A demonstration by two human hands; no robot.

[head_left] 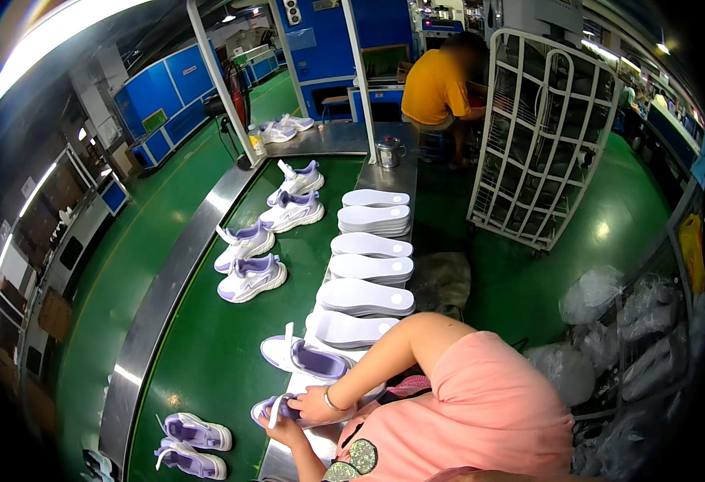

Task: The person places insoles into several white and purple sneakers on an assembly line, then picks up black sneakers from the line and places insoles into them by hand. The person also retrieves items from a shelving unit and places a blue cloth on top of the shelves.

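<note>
A white and lavender sneaker [261,411] lies at the near edge of the line, partly covered by both hands. My left hand [286,432] is closed at its side, by the white tongue. My right hand [319,403], with a bangle at the wrist, has its fingers bent into the shoe's opening; whether an insole is under them is hidden. Just beyond sits another sneaker [320,363] with its tongue pulled up. White insoles [359,328] lie in a row of stacks along the metal ledge, past my right forearm.
Several sneakers [252,277] stand on the green belt [200,345], with a pair [196,446] at lower left. A metal cup [388,151] is on the far ledge. A person in yellow [433,88] sits beyond, near a white wire cart [541,145]. Plastic bags [594,297] are piled at right.
</note>
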